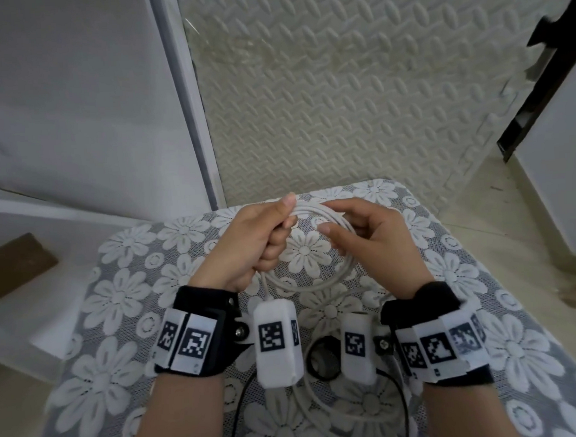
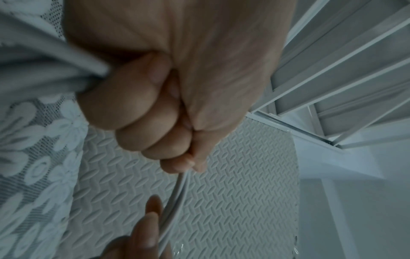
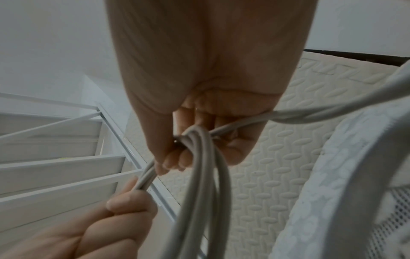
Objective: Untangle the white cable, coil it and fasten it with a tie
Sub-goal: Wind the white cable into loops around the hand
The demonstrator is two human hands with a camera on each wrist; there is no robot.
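Desk (image 1: pixel 125 301) under grey lace cloth (image 1: pixel 503 341) with white flowers, black ring-shaped item (image 1: pixel 322 357) near centre, loose white cable (image 1: pixel 307 396) trailing across the near part

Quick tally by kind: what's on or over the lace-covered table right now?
White cable: 1
Black tape roll: 1
Hands: 2, left hand and right hand, both gripping the cable
Lace tablecloth: 1
Total: 5

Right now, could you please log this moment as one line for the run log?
stage: coiling | left hand: grips cable loops | right hand: holds coil's other side | loose cable on tablecloth | tie: not on
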